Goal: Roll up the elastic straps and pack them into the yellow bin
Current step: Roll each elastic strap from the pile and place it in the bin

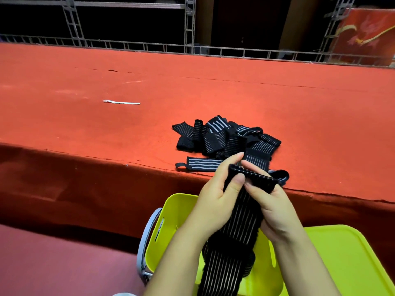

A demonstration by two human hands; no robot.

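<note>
A: What are the hands doing with the strap?

B: Both are pinching the top end of one black elastic strap [239, 221], the one with pale lengthwise stripes. The left hand [215, 195] is holding its left edge, thumb on the near face and fingers curled behind. The right hand [271, 201] is nipping the folded-over end, forefinger on top. The rest of the strap is hanging down between the forearms, over the yellow bin [171, 227].

A: So the roll is only beginning?

B: I judge so. Just the first turn seems to be forming at the top edge.

A: How should it go well?

B: Keeping both edges level, so the stripes are lining up turn on turn; otherwise the roll is likely coning out at one side. Keeping light tension on the hanging length too, since elastic is apt to spring loose. The fuzzy black patch lower down looks like a fastening patch, though I can't be sure; if so, it should be ending on the outside.

A: And the others?

B: A heap of unrolled straps [224, 137] is lying on the red tabletop [106, 129], just beyond the hands, near its front edge. The bin is sitting below that edge, close to the person; I can't see any finished rolls inside it.
</note>
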